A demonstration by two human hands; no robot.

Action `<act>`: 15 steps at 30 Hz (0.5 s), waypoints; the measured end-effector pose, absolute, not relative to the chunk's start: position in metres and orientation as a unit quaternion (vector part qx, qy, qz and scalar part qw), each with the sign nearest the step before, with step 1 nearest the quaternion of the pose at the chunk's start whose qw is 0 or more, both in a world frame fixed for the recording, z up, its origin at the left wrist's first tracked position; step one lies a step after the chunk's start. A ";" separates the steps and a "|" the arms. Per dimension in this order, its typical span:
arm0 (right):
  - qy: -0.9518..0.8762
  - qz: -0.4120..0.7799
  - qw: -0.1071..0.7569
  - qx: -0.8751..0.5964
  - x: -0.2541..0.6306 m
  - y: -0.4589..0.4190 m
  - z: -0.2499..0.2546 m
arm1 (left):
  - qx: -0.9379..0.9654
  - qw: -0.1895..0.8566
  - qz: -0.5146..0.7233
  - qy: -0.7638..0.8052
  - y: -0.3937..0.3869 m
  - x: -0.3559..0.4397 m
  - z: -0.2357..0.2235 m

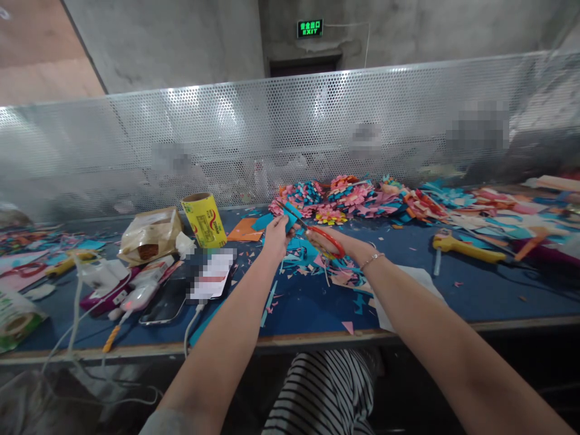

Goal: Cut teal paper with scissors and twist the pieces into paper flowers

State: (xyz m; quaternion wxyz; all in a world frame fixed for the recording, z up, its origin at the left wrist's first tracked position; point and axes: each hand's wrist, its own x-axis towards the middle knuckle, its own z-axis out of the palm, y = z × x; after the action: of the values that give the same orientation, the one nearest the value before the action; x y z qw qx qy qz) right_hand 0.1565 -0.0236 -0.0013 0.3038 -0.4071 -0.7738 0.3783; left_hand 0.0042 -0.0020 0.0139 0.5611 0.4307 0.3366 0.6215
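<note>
My left hand (277, 234) pinches a piece of blue paper (293, 216) over the middle of the table. My right hand (322, 239) is closed round the red handles of a pair of scissors (336, 243). The scissor blades reach up and left, across the blue paper; whether they are cutting into it I cannot tell. Small blue and pink paper scraps (301, 258) lie beneath both hands. Just behind the hands is a heap of pink, blue and yellow paper flowers (348, 196).
A yellow cardboard tube (203, 220), a brown paper bag (151, 232) and phones (165, 299) with cables stand or lie on the left. At right lies a yellow-handled glue gun (471, 248). A perforated metal screen (308, 133) runs along the table's back.
</note>
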 end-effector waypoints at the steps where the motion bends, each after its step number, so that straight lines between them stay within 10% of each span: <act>1: -0.778 0.372 0.303 -0.406 0.156 -0.022 -0.002 | 0.430 0.562 0.622 0.336 -0.002 0.004 0.014; 15: -0.731 0.440 0.346 -0.391 0.159 -0.027 -0.004 | 0.441 0.582 0.593 0.340 -0.007 0.008 0.014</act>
State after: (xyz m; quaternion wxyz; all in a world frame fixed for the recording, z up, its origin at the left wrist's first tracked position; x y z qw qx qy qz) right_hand 0.1591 -0.0266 -0.0035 0.3458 -0.3907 -0.7308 0.4401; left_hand 0.0077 -0.0071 0.0145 0.5819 0.4408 0.3405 0.5926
